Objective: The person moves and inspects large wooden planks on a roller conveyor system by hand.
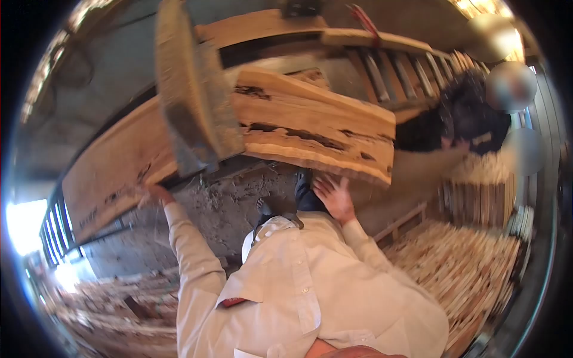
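A long wooden slab (316,122) with dark cracks and a wavy natural edge runs across the view, passing beneath an upright machine frame (188,89). At the near edge of its left part is my left hand (156,196); the fingers are smeared against the wood, and I cannot tell whether they grip it. My right hand (335,198) is open just below the slab's right part, fingers spread and fingertips close to its near edge. That hand has nothing in it.
A roller conveyor (403,74) stretches away at the back right, where a person in dark clothing (474,110) stands near the slab's end. Stacked wood strips (456,262) lie at lower right, more wood (131,304) at lower left. Shavings litter the floor (218,200).
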Demonstrator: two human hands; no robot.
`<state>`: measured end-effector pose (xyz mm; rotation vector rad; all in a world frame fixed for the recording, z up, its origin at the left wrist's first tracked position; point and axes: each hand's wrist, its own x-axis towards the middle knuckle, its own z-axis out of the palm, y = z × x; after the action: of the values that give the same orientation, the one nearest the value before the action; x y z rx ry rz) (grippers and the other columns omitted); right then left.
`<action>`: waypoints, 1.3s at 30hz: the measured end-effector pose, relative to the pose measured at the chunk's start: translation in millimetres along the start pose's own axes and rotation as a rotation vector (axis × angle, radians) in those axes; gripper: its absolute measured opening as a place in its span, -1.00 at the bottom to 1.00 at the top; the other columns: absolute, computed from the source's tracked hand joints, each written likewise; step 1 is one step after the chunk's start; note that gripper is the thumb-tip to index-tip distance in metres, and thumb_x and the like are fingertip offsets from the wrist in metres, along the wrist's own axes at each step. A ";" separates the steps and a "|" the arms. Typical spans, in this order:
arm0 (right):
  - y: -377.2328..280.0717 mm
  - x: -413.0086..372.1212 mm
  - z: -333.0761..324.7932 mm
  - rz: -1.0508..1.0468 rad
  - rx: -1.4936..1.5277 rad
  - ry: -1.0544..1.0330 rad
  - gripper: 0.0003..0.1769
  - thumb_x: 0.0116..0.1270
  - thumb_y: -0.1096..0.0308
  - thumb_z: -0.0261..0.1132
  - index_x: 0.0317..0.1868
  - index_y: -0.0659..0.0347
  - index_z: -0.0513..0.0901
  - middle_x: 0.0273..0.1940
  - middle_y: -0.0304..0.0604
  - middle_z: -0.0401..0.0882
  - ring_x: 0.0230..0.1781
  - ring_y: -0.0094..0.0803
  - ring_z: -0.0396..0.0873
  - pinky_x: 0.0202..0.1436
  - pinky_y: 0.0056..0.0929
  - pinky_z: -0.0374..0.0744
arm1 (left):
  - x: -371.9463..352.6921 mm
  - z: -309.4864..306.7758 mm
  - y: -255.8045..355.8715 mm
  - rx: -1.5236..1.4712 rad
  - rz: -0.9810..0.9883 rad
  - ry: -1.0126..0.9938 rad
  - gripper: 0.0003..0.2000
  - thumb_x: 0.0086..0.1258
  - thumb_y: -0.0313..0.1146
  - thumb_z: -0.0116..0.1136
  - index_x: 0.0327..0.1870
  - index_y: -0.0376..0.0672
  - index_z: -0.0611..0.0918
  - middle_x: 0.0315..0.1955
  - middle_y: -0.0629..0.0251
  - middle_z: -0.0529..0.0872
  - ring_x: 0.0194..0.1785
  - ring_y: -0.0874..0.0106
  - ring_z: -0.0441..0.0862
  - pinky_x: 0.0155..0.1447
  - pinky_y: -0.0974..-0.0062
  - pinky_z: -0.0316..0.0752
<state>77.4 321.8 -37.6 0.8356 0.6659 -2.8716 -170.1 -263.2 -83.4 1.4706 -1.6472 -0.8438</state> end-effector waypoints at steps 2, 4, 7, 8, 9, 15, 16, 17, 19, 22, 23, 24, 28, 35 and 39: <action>13.6 30.5 33.1 -0.001 0.056 -0.089 -0.19 0.50 -0.24 0.25 0.44 0.27 0.40 0.46 0.05 0.41 0.49 -0.03 0.37 0.60 0.02 0.34 | -2.4 -1.0 8.4 -0.045 -0.017 -0.018 0.13 0.49 0.37 0.01 0.53 -0.71 -0.01 0.34 -0.63 0.34 0.28 -0.30 0.57 0.35 0.00 0.53; 14.8 56.3 44.6 -0.101 0.203 -0.067 -0.29 0.48 -0.08 0.36 0.40 0.24 0.44 0.39 0.00 0.51 0.44 -0.07 0.44 0.54 0.03 0.43 | -1.7 -8.2 12.1 -0.072 -0.036 -0.024 0.13 0.48 0.38 0.01 0.53 -0.70 0.00 0.34 -0.62 0.35 0.26 -0.29 0.58 0.34 -0.01 0.54; 8.8 76.7 54.6 -0.246 0.344 0.037 -0.41 0.45 0.07 0.44 0.33 0.20 0.51 0.28 -0.07 0.62 0.34 -0.13 0.55 0.44 0.01 0.55 | -1.7 -12.9 12.7 -0.047 -0.030 -0.032 0.13 0.48 0.39 0.00 0.53 -0.70 -0.01 0.33 -0.63 0.35 0.26 -0.30 0.58 0.33 -0.01 0.55; 3.0 73.9 56.2 -0.248 0.362 0.052 -0.44 0.44 0.11 0.45 0.30 0.20 0.53 0.24 -0.09 0.66 0.30 -0.14 0.59 0.40 0.00 0.58 | -2.0 -12.4 14.1 -0.043 -0.034 -0.036 0.13 0.48 0.39 0.00 0.53 -0.70 -0.01 0.33 -0.63 0.35 0.25 -0.30 0.58 0.32 -0.01 0.55; -4.9 77.0 60.4 -0.241 0.373 0.073 -0.48 0.44 0.14 0.46 0.28 0.19 0.55 0.20 -0.11 0.69 0.26 -0.16 0.63 0.36 -0.01 0.62 | -0.6 -10.1 14.0 -0.029 -0.042 -0.041 0.13 0.48 0.39 0.00 0.53 -0.70 -0.01 0.33 -0.63 0.35 0.25 -0.30 0.59 0.32 -0.01 0.55; -102.1 78.1 26.0 -0.436 0.297 0.142 -0.69 0.42 0.28 0.46 0.09 0.17 0.65 -0.03 -0.19 0.77 -0.02 -0.28 0.75 0.06 -0.26 0.73 | -1.9 -13.1 14.2 -0.007 -0.034 -0.041 0.14 0.48 0.40 -0.01 0.53 -0.71 -0.03 0.32 -0.65 0.35 0.24 -0.31 0.59 0.29 -0.02 0.57; -120.7 80.3 17.1 -0.468 0.272 0.167 -0.72 0.41 0.31 0.47 0.06 0.16 0.66 -0.06 -0.21 0.77 -0.06 -0.31 0.76 0.01 -0.30 0.75 | -2.8 -12.5 12.6 -0.001 -0.033 -0.041 0.15 0.48 0.40 -0.01 0.53 -0.71 -0.03 0.32 -0.65 0.35 0.24 -0.31 0.59 0.29 -0.02 0.57; -140.9 80.8 13.6 -0.492 0.232 0.201 -0.73 0.41 0.30 0.47 0.04 0.15 0.67 -0.09 -0.22 0.77 -0.10 -0.32 0.75 -0.05 -0.31 0.75 | -2.9 -12.1 12.1 0.007 -0.030 -0.043 0.15 0.48 0.40 -0.01 0.53 -0.71 -0.03 0.32 -0.65 0.35 0.24 -0.31 0.59 0.28 -0.03 0.57; -186.7 83.2 13.9 -0.538 0.153 0.268 -0.76 0.41 0.27 0.47 0.01 0.12 0.68 -0.15 -0.25 0.77 -0.19 -0.36 0.74 -0.17 -0.33 0.73 | -0.3 -11.5 11.0 0.012 -0.015 -0.041 0.15 0.48 0.40 -0.02 0.53 -0.72 -0.04 0.32 -0.66 0.35 0.23 -0.31 0.59 0.27 -0.03 0.58; -255.2 97.5 4.8 -0.561 -0.037 0.324 -0.76 0.40 0.22 0.49 -0.05 0.11 0.69 -0.27 -0.30 0.74 -0.36 -0.40 0.69 -0.34 -0.38 0.64 | 0.2 -14.3 17.8 0.023 -0.013 -0.071 0.15 0.48 0.40 -0.01 0.53 -0.72 -0.03 0.31 -0.63 0.38 0.23 -0.30 0.60 0.24 -0.05 0.59; -272.4 102.7 15.2 -0.593 -0.048 0.369 -0.77 0.40 0.20 0.50 -0.08 0.09 0.69 -0.32 -0.33 0.72 -0.43 -0.41 0.65 -0.39 -0.39 0.59 | -1.1 -17.6 21.4 0.026 -0.037 -0.094 0.14 0.48 0.39 0.00 0.53 -0.72 -0.02 0.30 -0.59 0.41 0.24 -0.29 0.60 0.21 -0.06 0.60; -292.1 109.4 26.3 -0.623 -0.058 0.413 -0.78 0.39 0.17 0.50 -0.11 0.07 0.70 -0.38 -0.36 0.70 -0.51 -0.42 0.61 -0.45 -0.39 0.54 | -3.0 -21.5 26.0 0.030 -0.062 -0.117 0.14 0.48 0.39 0.01 0.52 -0.72 -0.01 0.30 -0.56 0.44 0.24 -0.27 0.60 0.18 -0.07 0.61; -354.6 164.7 -24.9 -0.558 -0.452 0.741 -0.18 0.40 -0.06 0.46 0.40 0.40 0.41 0.28 0.04 0.55 0.20 -0.17 0.57 0.18 -0.29 0.56 | -10.2 -31.0 40.3 0.076 -0.028 -0.127 0.13 0.47 0.39 0.02 0.51 -0.71 0.03 0.29 -0.52 0.47 0.24 -0.26 0.61 0.17 -0.06 0.61; -265.2 114.0 -1.9 -0.815 -0.663 0.583 -0.12 0.50 -0.08 0.34 0.52 0.45 0.27 0.40 0.14 0.46 0.40 -0.04 0.48 0.43 -0.17 0.48 | -12.5 -47.5 46.6 0.134 -0.003 -0.220 0.11 0.45 0.40 0.04 0.50 -0.70 0.11 0.27 -0.46 0.51 0.23 -0.23 0.62 0.15 -0.05 0.62; -164.4 71.3 -83.2 -0.431 -0.019 0.548 -0.31 0.56 -0.02 0.27 0.40 0.40 0.41 0.17 0.17 0.62 0.16 -0.04 0.65 0.22 -0.10 0.67 | -13.7 -66.0 54.5 0.155 0.025 -0.326 0.10 0.44 0.41 0.05 0.49 -0.69 0.15 0.26 -0.42 0.54 0.22 -0.21 0.63 0.14 -0.04 0.63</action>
<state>26.5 509.1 -74.8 1.6920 1.0289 -2.9814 -138.8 -242.5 -5.3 1.4704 -2.0059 -1.0010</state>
